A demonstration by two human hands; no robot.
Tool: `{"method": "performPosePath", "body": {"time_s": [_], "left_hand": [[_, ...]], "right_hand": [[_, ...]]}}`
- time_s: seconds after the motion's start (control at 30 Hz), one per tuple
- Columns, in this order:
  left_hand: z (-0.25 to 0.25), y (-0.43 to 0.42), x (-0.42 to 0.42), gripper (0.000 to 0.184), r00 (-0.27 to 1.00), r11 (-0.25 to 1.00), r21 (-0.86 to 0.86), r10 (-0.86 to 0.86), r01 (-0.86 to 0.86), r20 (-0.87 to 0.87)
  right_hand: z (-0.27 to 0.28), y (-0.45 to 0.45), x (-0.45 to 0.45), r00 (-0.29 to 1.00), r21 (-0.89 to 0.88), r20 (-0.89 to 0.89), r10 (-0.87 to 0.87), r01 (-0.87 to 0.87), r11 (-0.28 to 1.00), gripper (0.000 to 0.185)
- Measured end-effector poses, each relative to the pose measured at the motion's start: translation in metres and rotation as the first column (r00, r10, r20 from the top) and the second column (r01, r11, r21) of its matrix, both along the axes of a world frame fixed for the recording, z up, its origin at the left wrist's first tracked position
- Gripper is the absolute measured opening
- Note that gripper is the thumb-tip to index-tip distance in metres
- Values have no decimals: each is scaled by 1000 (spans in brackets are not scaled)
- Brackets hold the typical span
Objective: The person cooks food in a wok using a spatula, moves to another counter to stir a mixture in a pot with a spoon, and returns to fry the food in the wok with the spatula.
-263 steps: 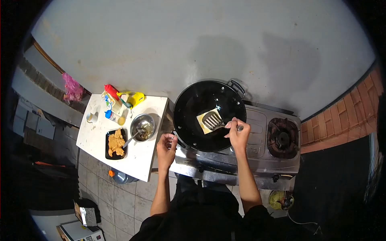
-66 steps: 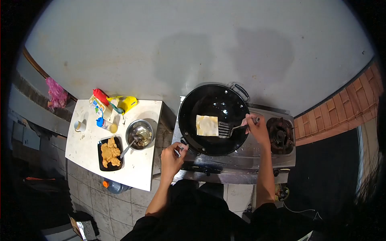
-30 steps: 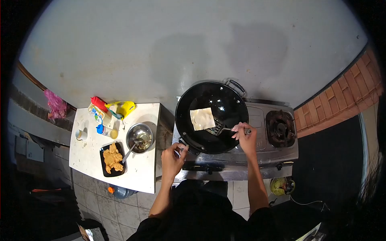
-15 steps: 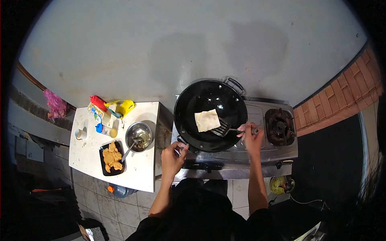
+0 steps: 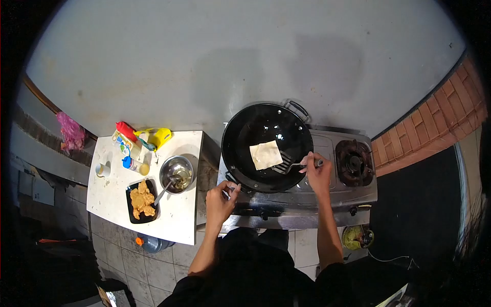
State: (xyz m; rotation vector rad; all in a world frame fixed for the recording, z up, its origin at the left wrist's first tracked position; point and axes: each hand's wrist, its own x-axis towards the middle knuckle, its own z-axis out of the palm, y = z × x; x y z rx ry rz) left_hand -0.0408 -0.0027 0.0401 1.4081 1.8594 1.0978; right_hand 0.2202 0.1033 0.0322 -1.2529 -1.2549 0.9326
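My right hand point(image 5: 318, 171) is closed on the handle of a slotted metal spatula point(image 5: 283, 166), whose head lies in the black wok point(image 5: 250, 120). A pale, square, flat piece of dough point(image 5: 265, 155) rests in the wok, with the spatula head at its right edge and partly under it. My left hand point(image 5: 220, 203) has its fingers wrapped round the wok's near-left handle, which is mostly hidden by them. The wok sits over the left side of the metal stove point(image 5: 327, 192).
A white table point(image 5: 176, 220) on the left bears a metal bowl point(image 5: 176, 174) with a spoon, a black tray of fried food point(image 5: 142, 200), a cup point(image 5: 102, 170) and several bottles. The second burner point(image 5: 354, 163) is at the right. A capped water jug point(image 5: 155, 243) stands on the floor.
Earlier the spatula lay over the dough square; now it is at the right edge. Since a second ago, the dough and spatula have shifted slightly right. My left hand has closed at the wok handle.
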Motion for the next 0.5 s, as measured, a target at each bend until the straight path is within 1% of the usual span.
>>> {"method": "performPosePath", "body": {"time_s": [0.13,0.2,0.23,0.3,0.33,0.4,0.43,0.5], "left_hand": [[0,-1,0,17,1000,1000,-5,-17,17,-22],[-1,-1,0,17,1000,1000,-17,-16,16,-2],[-1,-1,1,17,1000,1000,-18,-20,20,-3],[-1,-1,1,18,1000,1000,-15,-19,19,-1],[-1,-1,1,18,1000,1000,-14,-20,20,-2],[-1,-2,0,18,1000,1000,-13,-16,17,9],[0,-3,0,18,1000,1000,-15,-17,17,8],[2,-2,-1,18,1000,1000,-13,-25,24,-15]], "right_hand": [[4,0,-6,1000,31,9,0,-1,1000,32],[9,-3,-9,996,-13,86,23,-22,1000,29],[8,-1,-9,996,-14,85,20,-18,1000,29],[1,3,-10,982,7,189,28,-30,1000,27],[-2,5,-11,982,8,188,27,-29,1000,27],[-5,7,-16,994,65,88,-66,60,996,27],[-6,5,-18,994,64,87,-66,61,996,27],[-4,2,-22,989,25,147,18,-22,999,27]]}}
